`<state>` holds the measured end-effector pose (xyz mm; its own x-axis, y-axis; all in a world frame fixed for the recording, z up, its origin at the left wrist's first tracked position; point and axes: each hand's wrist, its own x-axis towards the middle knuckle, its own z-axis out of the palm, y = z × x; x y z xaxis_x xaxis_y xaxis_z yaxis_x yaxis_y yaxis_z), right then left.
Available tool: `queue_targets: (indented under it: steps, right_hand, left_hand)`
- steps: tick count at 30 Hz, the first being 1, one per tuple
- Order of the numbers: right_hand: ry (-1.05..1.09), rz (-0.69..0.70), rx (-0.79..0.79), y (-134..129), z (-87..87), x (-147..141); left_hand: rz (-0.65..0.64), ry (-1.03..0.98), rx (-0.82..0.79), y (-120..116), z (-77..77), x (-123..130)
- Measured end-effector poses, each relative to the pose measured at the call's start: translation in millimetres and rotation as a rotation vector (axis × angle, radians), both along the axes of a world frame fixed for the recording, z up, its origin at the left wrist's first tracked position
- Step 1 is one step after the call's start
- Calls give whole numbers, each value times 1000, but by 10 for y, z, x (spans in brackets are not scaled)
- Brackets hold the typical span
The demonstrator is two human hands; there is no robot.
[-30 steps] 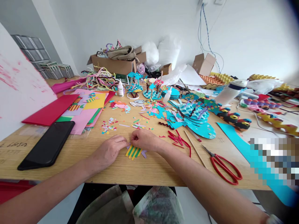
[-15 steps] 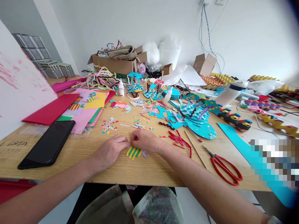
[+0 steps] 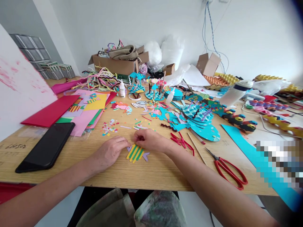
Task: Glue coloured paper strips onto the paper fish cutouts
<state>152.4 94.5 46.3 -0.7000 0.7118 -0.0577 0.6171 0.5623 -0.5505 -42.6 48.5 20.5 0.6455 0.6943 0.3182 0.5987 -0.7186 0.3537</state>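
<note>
A small paper fish (image 3: pixel 136 153) with yellow and green stripes and purple fins lies flat on the wooden table (image 3: pixel 153 170) near its front edge. My left hand (image 3: pixel 110 152) rests on the table with its fingertips pressing the fish's left end. My right hand (image 3: pixel 149 140) is bent over the fish's upper edge, fingertips pinching at the strips there. Neither hand lifts the fish off the table.
Red scissors (image 3: pixel 228 169) and a wooden stick (image 3: pixel 196 148) lie to the right, a black phone (image 3: pixel 46 146) to the left. Coloured paper sheets (image 3: pixel 82 110), scraps, blue paper craft pieces (image 3: pixel 196 118), glue bottles (image 3: pixel 122 89) and cardboard boxes (image 3: pixel 118 64) crowd the back.
My right hand has shifted slightly up and to the right, uncovering more of the striped fish. The left hand stays at the fish's left end.
</note>
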Motion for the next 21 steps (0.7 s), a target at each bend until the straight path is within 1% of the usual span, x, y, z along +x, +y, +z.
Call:
queue_targets:
  steps: [3, 5, 8, 11, 17, 21]
  right_hand:
    - [-30, 88, 188, -30, 14, 8]
    - [-67, 149, 253, -59, 35, 17]
    - [-125, 195, 287, -106, 58, 43]
    - [-136, 206, 314, -158, 58, 83]
    - [-166, 185, 325, -300, 36, 136]
    - [-172, 144, 336, -374, 22, 129]
  left_hand:
    - [-18, 9, 13, 12, -8, -24]
    - [-40, 28, 33, 14, -23, -39]
    - [-60, 60, 46, 4, -35, -50]
    - [-59, 77, 52, -9, -22, -49]
    - [-97, 111, 29, 3, 12, -68]
    - [-118, 112, 18, 38, 27, -72]
